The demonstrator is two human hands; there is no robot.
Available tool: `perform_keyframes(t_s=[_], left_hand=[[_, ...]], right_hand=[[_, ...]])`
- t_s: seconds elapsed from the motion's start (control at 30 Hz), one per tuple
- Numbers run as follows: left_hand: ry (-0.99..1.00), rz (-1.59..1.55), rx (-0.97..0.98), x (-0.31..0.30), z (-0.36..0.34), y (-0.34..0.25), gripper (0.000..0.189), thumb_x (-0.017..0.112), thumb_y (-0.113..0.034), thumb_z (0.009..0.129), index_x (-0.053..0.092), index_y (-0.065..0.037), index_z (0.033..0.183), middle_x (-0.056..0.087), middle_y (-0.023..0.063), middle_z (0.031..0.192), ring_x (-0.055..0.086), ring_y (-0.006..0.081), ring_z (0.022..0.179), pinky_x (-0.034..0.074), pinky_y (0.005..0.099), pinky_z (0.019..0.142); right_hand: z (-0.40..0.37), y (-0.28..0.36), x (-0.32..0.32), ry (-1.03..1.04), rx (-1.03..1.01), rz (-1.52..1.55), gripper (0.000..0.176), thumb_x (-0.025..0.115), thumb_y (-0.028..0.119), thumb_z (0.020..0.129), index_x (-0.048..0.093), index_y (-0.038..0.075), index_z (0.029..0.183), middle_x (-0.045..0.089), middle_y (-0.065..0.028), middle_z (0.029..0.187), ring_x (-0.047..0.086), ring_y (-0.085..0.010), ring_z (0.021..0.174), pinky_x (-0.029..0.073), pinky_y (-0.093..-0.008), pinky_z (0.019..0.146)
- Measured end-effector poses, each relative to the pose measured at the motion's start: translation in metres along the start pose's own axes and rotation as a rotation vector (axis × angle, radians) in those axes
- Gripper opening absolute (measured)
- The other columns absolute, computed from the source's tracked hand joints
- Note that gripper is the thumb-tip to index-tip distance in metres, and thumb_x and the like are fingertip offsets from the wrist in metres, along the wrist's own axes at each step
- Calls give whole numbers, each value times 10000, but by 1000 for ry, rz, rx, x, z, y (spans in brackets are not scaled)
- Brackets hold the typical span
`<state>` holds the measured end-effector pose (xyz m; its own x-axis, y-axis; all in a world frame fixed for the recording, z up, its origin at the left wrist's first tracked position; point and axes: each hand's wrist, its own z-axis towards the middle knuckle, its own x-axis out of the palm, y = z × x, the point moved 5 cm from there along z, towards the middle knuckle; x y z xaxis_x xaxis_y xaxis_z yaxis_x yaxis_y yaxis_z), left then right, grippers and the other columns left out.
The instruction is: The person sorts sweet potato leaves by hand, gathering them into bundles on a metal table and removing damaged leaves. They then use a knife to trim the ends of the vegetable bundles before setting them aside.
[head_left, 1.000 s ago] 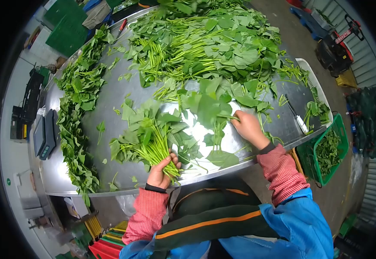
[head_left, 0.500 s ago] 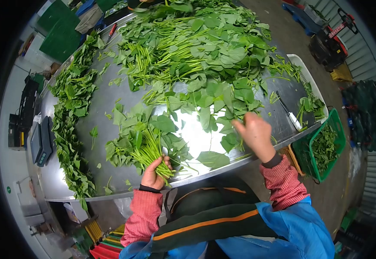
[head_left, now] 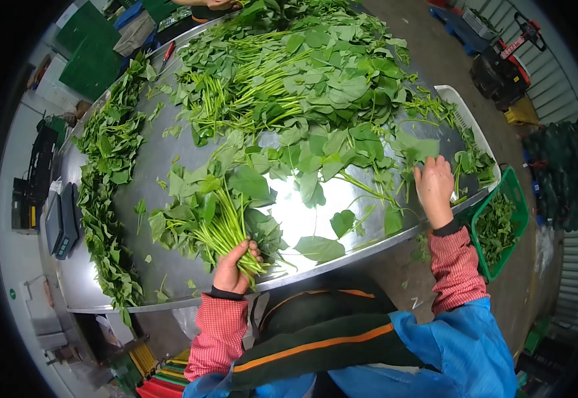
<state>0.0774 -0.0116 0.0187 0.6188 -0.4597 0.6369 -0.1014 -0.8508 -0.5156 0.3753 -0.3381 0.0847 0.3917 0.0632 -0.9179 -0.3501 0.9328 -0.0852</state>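
My left hand [head_left: 232, 268] is wrapped round the cut ends of a bunch of leafy green stems [head_left: 219, 225], whose leaves fan out up and to the left over the metal table. At the table's right front, my right hand [head_left: 436, 189] has its fingers bent together beside a blurred leaf [head_left: 416, 147], apparently pinching it; the fingertips are partly hidden. Loose leafy stems [head_left: 368, 186] lie between the hands. A single broad leaf [head_left: 320, 247] rests by the front edge. Beyond is a large heap of leafy greens [head_left: 289, 79].
A row of greens [head_left: 110, 199] runs down the left side, near a scale [head_left: 62, 219]. A red-handled tool [head_left: 169, 52] lies at the far left. On the right are a white tray [head_left: 458, 99] and a green crate [head_left: 516, 192]. Another person's hand [head_left: 219, 4] shows at the far edge.
My right hand has moved right and slightly up, over where the white-handled knife showed. The bunch in my left hand has barely moved. Another person's hand has come into view.
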Motion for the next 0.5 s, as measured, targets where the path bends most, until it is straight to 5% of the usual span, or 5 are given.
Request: perform_keyframes(t_s=[0.1,0.27,0.37,0.4,0.5], left_hand=[[-14,-39,-54,6,5,13,153,590,-75,868,566,-7,1003,611,91,865,586,186,753,502,336,683],[-21,36,-35,33,9,12,148,590,-63,867,571,11,994,625,97,844,599,183,730,521,321,665],[-15,142,61,35,10,5,135,589,-54,865,573,15,981,627,98,844,604,175,726,526,311,660],[-41,168,80,39,9,3,123,587,-31,863,579,24,973,635,102,858,612,168,728,531,296,655],[-54,206,107,47,12,6,173,582,-39,866,554,27,1024,638,104,912,618,164,752,538,299,653]], right_hand=[[-16,51,13,167,-129,400,209,708,192,706,590,45,798,584,-129,813,601,-322,772,495,-433,653],[-26,95,64,283,-272,457,147,661,147,753,581,34,803,600,-105,734,603,-255,644,495,-369,577],[-16,99,46,929,406,1576,142,657,135,790,562,31,809,568,-49,643,582,-139,559,452,-273,474],[-12,103,28,946,393,1705,163,651,151,832,547,26,831,524,-6,587,533,-62,510,403,-202,429],[-30,124,41,905,359,1564,173,641,153,842,545,9,854,537,-21,588,526,-82,486,417,-214,426]])
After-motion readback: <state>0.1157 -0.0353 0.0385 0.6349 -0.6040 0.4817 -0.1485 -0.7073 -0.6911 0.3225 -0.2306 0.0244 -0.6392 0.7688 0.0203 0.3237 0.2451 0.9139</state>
